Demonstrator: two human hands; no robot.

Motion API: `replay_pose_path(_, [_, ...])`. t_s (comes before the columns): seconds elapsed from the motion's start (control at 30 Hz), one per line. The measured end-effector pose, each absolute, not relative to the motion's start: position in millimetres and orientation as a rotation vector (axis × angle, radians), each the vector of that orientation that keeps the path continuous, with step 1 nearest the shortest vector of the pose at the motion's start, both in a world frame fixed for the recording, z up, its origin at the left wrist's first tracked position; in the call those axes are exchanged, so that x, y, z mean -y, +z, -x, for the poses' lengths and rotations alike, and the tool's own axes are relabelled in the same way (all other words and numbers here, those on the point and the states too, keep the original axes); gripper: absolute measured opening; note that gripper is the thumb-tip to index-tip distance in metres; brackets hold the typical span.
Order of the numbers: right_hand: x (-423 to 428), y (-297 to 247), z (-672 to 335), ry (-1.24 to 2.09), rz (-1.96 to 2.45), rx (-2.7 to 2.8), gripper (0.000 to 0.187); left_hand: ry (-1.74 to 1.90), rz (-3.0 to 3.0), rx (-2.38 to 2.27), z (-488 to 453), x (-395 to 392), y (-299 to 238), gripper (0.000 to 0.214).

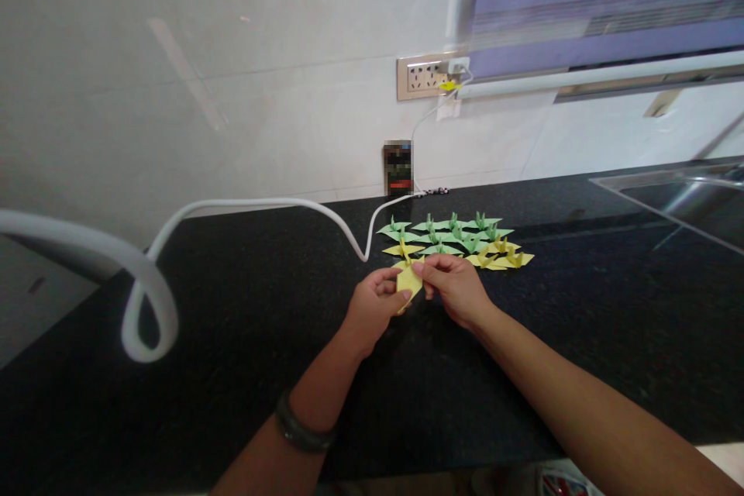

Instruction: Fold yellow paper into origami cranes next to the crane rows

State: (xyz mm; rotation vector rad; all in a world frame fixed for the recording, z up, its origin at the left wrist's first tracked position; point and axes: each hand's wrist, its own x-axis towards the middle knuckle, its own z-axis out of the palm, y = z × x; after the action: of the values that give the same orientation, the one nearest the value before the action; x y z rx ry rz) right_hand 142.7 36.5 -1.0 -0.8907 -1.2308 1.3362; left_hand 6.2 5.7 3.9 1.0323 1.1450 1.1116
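Observation:
Between my two hands is a piece of folded yellow paper [410,284], held above the dark countertop. My left hand [377,302] pinches its lower left side, thumb on top. At its upper right edge, the thumb and fingers of my right hand [455,287] are closed on the same paper. Just beyond stand rows of folded paper cranes: several green cranes [456,234] at the back, and yellow cranes [504,257] to the right. One more yellow crane [401,249] sits directly behind the held paper, partly covered by it.
A thick white cable [273,202] loops across the left side of the counter [232,310]. Against the tiled wall leans a blurred-out phone-like object [398,168], below a socket panel [415,78] with a plugged-in charger [458,64]. A sink edge [656,209] lies at the right.

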Motion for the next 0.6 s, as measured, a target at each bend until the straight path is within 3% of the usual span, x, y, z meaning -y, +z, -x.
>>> replay_pose_path(0.27, [-37.5, -1.2, -141.8, 1.383, 0.922, 1.263, 0.022, 1.068, -1.069, -1.254, -4.1, -5.4, 3.9, 0.025])
replay_pose_path(0.6, [-32.4, -6.4, -136.5, 1.325, 0.96, 1.414, 0.024, 1.146, -1.218, -1.245, -6.3, -4.9, 1.4, 0.029])
